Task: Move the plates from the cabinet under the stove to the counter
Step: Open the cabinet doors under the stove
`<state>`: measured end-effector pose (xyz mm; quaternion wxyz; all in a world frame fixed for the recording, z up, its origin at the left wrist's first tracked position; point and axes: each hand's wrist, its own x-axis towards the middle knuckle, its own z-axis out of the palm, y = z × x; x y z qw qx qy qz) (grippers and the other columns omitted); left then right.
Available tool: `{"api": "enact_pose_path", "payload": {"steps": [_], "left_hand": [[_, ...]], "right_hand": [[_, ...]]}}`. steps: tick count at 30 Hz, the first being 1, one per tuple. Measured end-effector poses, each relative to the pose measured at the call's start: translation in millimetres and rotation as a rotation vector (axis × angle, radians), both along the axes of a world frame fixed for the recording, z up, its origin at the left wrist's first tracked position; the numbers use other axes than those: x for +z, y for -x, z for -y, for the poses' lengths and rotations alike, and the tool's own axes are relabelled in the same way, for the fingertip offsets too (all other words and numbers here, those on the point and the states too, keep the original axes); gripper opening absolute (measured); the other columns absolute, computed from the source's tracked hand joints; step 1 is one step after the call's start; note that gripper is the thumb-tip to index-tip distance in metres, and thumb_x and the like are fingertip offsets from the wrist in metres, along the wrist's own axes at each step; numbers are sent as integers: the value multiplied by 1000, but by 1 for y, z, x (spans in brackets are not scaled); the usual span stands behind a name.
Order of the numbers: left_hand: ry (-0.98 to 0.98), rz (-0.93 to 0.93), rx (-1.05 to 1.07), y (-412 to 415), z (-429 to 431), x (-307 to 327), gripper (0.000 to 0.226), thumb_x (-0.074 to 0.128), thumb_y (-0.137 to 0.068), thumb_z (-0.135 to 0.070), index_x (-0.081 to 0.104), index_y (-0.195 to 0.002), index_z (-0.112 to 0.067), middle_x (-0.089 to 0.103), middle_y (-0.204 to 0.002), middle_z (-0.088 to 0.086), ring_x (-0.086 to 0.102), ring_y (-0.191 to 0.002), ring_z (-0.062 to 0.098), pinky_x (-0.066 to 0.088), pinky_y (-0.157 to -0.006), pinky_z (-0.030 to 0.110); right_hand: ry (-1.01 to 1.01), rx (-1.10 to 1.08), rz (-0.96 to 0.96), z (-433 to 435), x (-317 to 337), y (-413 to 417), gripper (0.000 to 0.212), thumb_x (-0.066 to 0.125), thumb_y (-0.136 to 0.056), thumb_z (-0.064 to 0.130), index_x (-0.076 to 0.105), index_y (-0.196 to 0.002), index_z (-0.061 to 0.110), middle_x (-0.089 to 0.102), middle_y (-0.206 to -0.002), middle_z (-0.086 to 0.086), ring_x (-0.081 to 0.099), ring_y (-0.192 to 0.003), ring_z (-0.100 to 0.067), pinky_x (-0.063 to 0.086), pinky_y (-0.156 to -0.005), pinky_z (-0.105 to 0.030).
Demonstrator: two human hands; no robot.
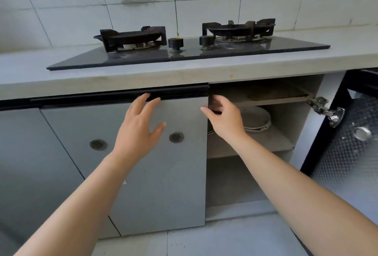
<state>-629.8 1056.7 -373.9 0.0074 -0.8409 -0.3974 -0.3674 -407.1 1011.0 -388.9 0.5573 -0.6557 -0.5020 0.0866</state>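
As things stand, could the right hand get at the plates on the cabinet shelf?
Probably yes. The right door is swung wide open, and the right hand, open and empty, is already at the opening just in front of the plates. Nothing visible lies between them.

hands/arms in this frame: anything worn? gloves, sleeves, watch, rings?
Nothing worn that shows. The left hand and right hand are bare, with no gloves, rings or markings visible. Both forearms are uncovered down to the frame edge: no sleeves, watch, bands or cables in view.
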Motion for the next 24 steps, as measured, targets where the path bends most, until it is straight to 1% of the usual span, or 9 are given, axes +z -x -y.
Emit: {"api": "enact_pose_path", "payload": {"steps": [2, 4, 5, 10, 15, 20, 22, 24], "left_hand": [[-21, -22, 8, -1, -4, -4, 62, 64, -83, -28, 36, -139, -23, 26, -151, 3, 24, -137, 24, 35, -99, 38], [-52, -54, 7, -2, -6, -9, 65, 64, -83, -28, 34, -141, -22, 28, -150, 2, 19, -139, 23, 31, -102, 36], [-61, -64, 6, -3, -7, -11, 67, 64, -83, -29, 33, -141, -21, 30, -149, 2, 17, -141, 23, 29, -102, 36], [-65, -39, 31, -8, -11, -14, 69, 65, -81, -30, 32, -142, -24, 34, -146, 1, 17, -141, 23, 27, -102, 38], [-40, -29, 57, -9, -9, -13, 70, 67, -80, -27, 33, -141, -25, 35, -145, 1, 17, -141, 23, 31, -103, 43], [-14, -53, 47, -9, 2, -10, 71, 65, -82, -29, 29, -143, -24, 29, -149, 1, 11, -143, 21, 33, -102, 44], [-4, -77, 56, -9, 8, -8, 71, 62, -84, -30, 26, -145, -24, 25, -152, 0, 8, -143, 19, 37, -100, 43], [-9, -81, 68, -8, 14, -8, 69, 61, -85, -31, 27, -144, -24, 24, -152, -1, 8, -143, 18, 37, -100, 41]], "right_hand": [[-19, 63, -54, -9, -1, -2, 30, 67, -83, 29, 62, -110, 19, 67, -101, 9, 62, -90, -2, 52, -82, -25], [-42, 112, -96, -14, -5, -3, 16, 66, -84, 26, 66, -99, 21, 69, -91, 12, 63, -82, 0, 53, -75, -23], [-58, 122, -119, -16, -8, -3, 13, 66, -84, 24, 67, -96, 21, 69, -89, 12, 64, -80, 0, 52, -73, -21], [-101, 156, -172, -22, -12, -8, 13, 68, -82, 24, 68, -95, 20, 70, -87, 9, 65, -79, -3, 53, -73, -20], [-107, 189, -184, -23, -14, -11, 16, 68, -82, 24, 69, -96, 17, 71, -87, 7, 66, -80, -6, 54, -74, -24], [-114, 187, -181, -19, -16, -9, 18, 68, -82, 28, 68, -97, 18, 69, -85, 8, 64, -79, -5, 51, -71, -20], [-114, 184, -180, -16, -17, -8, 19, 68, -82, 29, 68, -98, 18, 69, -85, 7, 64, -79, -5, 51, -71, -20], [-115, 186, -177, -9, -17, -7, 21, 68, -81, 30, 69, -98, 18, 69, -86, 8, 64, -80, -4, 50, -71, -19]]}}
